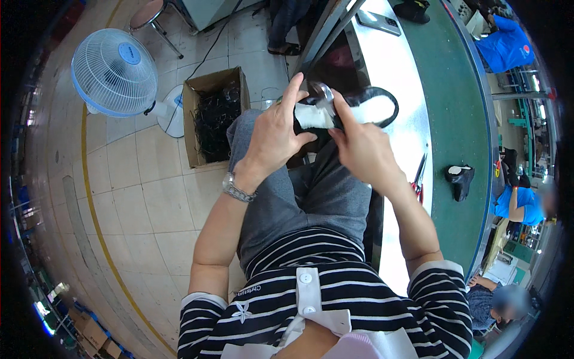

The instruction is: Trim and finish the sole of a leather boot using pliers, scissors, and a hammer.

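Black shoe (394, 109) in hand at the counter's (406, 72) left edge. Right hand (368, 149): fingers clamped, apparently on a shiny metal tool (323, 93). Left hand (270, 140): thumb and forefinger apart at shoe's left end, hidden grip can't tell. White insole (375, 110) looks in; shoe not yet set down, remaining work unclear. Right: red-handled scissors (421, 170), another black shoe (460, 186) on green belt (445, 128).

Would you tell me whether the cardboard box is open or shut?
Open: the cardboard box has its top uncovered, showing black scraps inside.
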